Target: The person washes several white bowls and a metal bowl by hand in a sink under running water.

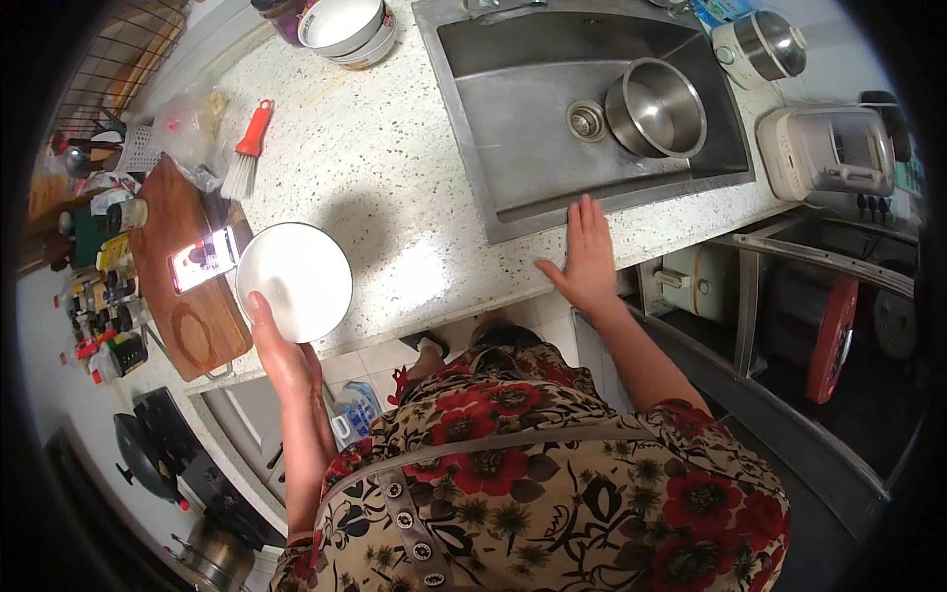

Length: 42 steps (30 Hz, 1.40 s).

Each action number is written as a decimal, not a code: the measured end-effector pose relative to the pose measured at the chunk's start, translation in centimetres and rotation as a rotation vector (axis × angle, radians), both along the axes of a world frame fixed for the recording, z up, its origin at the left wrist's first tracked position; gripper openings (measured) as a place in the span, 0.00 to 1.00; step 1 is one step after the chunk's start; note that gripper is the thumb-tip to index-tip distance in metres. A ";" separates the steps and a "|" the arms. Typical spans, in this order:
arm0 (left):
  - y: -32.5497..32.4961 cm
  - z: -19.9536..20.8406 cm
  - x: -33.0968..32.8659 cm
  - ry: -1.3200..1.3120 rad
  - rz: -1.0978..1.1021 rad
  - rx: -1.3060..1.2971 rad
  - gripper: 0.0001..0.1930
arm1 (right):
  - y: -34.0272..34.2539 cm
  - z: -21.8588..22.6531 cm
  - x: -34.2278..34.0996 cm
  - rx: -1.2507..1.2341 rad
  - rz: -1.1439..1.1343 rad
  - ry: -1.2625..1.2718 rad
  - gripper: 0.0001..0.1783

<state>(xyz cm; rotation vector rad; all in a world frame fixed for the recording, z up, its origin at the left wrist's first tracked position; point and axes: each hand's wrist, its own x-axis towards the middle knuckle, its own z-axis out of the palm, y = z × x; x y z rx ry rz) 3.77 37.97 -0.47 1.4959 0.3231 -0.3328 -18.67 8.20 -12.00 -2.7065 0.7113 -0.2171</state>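
My left hand grips a white round bowl by its near rim, the thumb over the edge and the other fingers hidden beneath. The bowl is above the left part of the speckled counter, beside a lit phone. Fingers stretched out, my right hand is at the sink's front edge and holds nothing. Inside the steel sink, a metal pot sits to the right of the drain.
A wooden cutting board leans or lies at the left, near a red-handled brush and a plastic bag. White bowls are stacked at the back. Right of the sink stands a clear-lidded appliance. Several jars crowd the far left.
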 end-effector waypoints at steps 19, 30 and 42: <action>2.3 0.1 -1.0 -0.055 0.056 0.085 0.35 | -6.6 -1.7 5.8 0.060 -0.050 -0.157 0.29; -0.1 1.1 -0.9 0.013 0.036 -0.048 0.34 | -6.0 -5.7 14.0 -0.032 -0.201 -0.096 0.31; 0.3 1.8 -0.9 0.017 0.083 -0.050 0.38 | 4.2 -2.9 21.1 0.022 0.378 -0.083 0.38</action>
